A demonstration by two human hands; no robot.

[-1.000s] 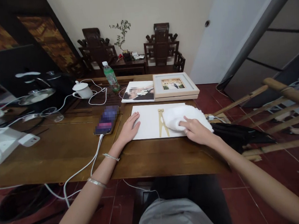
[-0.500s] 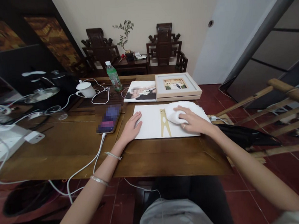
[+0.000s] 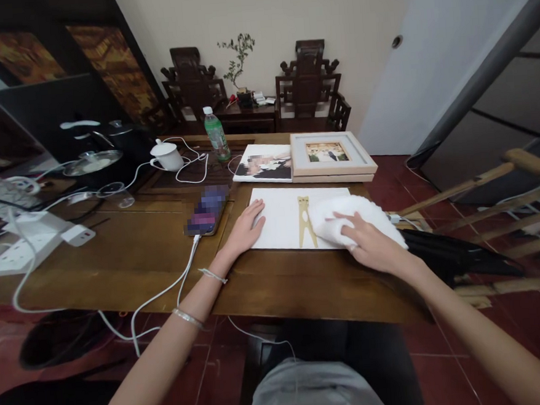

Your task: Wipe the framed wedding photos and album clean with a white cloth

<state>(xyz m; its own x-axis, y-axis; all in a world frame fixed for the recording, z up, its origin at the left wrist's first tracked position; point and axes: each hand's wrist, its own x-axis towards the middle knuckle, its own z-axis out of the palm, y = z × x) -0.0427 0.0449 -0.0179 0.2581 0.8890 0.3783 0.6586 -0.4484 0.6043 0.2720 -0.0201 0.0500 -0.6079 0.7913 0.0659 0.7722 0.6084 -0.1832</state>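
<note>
A flat white panel (image 3: 278,220), probably a picture board seen from the back, lies on the wooden table. Fixed on its surface is a gold-coloured, two-legged stand piece (image 3: 305,215). My left hand (image 3: 245,231) rests flat on the panel's left edge, fingers stretched out. My right hand (image 3: 369,243) grips a fluffy white cloth (image 3: 372,211) pressed against the panel's right part, just right of the stand piece. The cloth covers the panel's right end and hangs past it.
Behind the panel lie a photo print (image 3: 265,164) and stacked wooden picture frames (image 3: 334,155). A phone (image 3: 207,210) on a charging cable lies to the left, with a lidded white cup (image 3: 165,156), a green bottle (image 3: 217,135) and a power strip (image 3: 27,244) farther off.
My right hand has slid the cloth toward me and a little right across the panel. The left hand stays on the panel's left edge. The whole view has shifted slightly.
</note>
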